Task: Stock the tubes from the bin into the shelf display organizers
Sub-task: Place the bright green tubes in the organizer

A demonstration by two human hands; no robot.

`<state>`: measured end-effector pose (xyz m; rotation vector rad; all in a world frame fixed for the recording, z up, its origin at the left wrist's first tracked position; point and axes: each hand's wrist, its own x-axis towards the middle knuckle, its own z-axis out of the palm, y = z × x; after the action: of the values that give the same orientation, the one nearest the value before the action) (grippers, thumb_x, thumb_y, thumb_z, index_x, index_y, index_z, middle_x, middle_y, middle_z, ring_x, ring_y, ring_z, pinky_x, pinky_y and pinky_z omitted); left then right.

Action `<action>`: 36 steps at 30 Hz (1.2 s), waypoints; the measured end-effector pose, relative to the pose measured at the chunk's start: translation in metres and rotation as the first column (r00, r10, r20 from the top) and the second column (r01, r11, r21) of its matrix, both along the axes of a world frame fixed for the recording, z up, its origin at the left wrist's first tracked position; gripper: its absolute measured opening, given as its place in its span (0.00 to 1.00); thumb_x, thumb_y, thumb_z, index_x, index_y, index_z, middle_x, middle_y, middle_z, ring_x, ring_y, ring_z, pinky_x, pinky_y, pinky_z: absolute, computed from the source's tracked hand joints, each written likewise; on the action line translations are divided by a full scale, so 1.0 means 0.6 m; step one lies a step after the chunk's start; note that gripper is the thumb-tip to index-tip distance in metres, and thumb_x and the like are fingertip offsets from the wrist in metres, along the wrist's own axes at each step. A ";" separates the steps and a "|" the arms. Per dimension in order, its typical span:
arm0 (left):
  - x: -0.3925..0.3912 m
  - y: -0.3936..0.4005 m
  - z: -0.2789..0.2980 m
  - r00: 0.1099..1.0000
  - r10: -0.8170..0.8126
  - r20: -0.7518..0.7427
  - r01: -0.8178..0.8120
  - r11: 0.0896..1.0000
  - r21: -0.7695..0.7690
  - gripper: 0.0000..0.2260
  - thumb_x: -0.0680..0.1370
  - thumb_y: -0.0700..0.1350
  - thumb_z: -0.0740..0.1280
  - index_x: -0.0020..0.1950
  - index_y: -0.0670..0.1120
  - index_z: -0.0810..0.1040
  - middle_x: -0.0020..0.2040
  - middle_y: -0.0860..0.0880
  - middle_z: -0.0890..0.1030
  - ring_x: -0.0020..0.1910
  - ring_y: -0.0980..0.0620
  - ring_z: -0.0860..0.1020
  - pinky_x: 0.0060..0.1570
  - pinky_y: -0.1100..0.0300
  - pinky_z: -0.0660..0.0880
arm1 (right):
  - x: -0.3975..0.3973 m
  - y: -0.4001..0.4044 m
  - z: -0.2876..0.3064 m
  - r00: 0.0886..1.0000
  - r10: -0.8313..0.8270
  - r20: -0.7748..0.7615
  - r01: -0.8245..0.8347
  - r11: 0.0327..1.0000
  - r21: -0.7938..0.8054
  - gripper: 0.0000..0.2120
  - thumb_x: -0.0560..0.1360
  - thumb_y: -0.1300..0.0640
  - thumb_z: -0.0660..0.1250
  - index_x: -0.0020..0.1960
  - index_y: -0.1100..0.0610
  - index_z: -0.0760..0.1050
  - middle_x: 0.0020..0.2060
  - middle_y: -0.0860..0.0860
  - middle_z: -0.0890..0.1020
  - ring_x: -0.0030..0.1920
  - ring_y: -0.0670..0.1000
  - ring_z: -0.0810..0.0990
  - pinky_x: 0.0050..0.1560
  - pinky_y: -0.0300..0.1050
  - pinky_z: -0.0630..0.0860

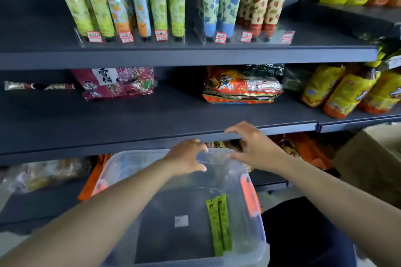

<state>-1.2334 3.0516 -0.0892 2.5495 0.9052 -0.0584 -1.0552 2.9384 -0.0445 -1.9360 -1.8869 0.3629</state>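
Now we hold both hands, left (187, 158) and right (251, 147), spread and empty over the clear plastic bin (256, 245), judged ready to reach its two green tubes (219, 223).

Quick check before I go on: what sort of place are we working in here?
Most likely a small retail shop. Dark shelves hold tubes standing in clear organizers with red price tags, and snack bags lie on the shelf below. A clear bin sits under both hands, suggesting restocking.
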 end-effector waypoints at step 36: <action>-0.012 -0.032 -0.421 0.951 0.307 0.042 -0.186 0.673 -0.716 0.23 0.64 0.40 0.78 0.37 0.51 0.62 0.37 0.53 0.66 0.35 0.58 0.64 0.32 0.65 0.61 | -0.061 0.071 -0.343 0.982 -0.047 0.180 0.164 0.675 -0.719 0.31 0.69 0.59 0.73 0.69 0.55 0.64 0.65 0.56 0.67 0.65 0.56 0.69 0.63 0.47 0.69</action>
<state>-1.2406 3.0321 -0.3420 1.6702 0.9286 -0.0972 -1.0921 2.9807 -0.2505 -2.6268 -1.8570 1.1200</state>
